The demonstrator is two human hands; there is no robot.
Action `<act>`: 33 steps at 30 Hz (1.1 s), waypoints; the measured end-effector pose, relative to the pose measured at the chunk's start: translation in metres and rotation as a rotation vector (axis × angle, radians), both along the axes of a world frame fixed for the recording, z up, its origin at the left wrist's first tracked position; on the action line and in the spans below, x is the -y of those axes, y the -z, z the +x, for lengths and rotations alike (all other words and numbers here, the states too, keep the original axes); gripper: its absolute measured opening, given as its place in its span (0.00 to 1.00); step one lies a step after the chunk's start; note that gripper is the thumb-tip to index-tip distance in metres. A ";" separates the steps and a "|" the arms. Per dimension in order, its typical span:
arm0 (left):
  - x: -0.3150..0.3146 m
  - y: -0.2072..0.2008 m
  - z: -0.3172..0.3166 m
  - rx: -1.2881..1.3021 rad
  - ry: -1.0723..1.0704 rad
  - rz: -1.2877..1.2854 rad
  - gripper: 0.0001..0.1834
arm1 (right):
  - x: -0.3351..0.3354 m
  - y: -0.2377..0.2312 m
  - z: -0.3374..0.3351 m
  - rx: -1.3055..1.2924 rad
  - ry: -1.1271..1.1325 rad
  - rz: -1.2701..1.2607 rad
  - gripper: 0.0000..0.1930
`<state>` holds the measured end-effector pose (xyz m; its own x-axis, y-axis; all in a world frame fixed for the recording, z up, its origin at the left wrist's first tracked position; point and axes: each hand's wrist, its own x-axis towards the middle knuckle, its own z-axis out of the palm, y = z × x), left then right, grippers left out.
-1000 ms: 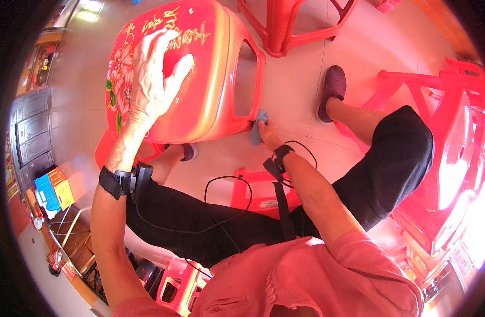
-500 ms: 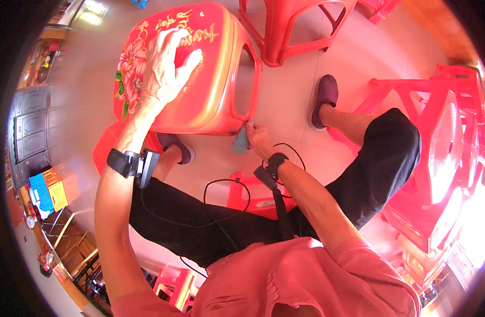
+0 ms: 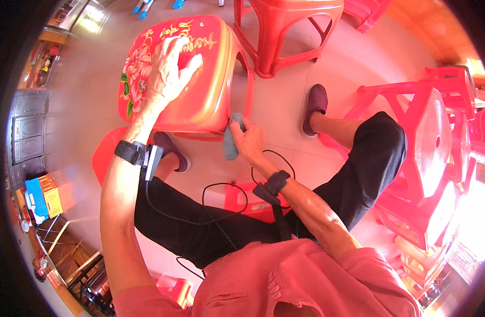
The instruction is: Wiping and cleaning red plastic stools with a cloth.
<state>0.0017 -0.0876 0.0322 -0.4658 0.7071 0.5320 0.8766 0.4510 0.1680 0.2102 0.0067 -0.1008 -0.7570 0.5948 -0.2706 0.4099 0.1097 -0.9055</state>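
Cloth [image 3: 230, 145], grey-blue and crumpled, is gripped between the thumb and fingers of the right hand [image 3: 249, 142]. Its long axis runs roughly away from the body, one end hanging on the left side of the fingers, the other poking out beyond them. Just beyond and left of that hand is a red plastic stool [image 3: 200, 100], its near right corner beside the cloth; whether they touch is hard to tell. The seat faces up, nearly square with rounded corners, neither way clearly longer. It is glossy, with pink flowers and green leaves left of the left hand [image 3: 171, 68] and gold lettering beyond it. That hand rests on the seat, thumb spread from the fingers. Farther off, beyond the right hand, stands another red stool [image 3: 266, 42].
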 end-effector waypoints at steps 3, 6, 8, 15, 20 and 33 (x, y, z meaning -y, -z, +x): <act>0.003 -0.001 0.000 0.010 -0.035 -0.027 0.24 | 0.005 -0.042 -0.004 -0.178 0.008 -0.097 0.14; 0.006 0.000 0.001 0.008 -0.059 -0.046 0.23 | 0.000 -0.086 -0.011 -0.416 0.017 -0.137 0.10; 0.003 0.000 0.002 0.005 -0.039 -0.022 0.22 | -0.007 -0.090 -0.015 -0.509 0.016 -0.105 0.11; 0.005 -0.004 0.003 -0.018 -0.046 -0.066 0.22 | -0.001 0.007 -0.013 -0.453 -0.039 0.111 0.17; 0.005 -0.005 0.003 -0.019 -0.028 -0.048 0.22 | 0.003 0.113 0.019 0.044 -0.056 -0.016 0.19; -0.005 -0.004 0.004 -0.015 -0.018 -0.024 0.21 | 0.031 0.118 0.027 0.040 0.193 -1.025 0.09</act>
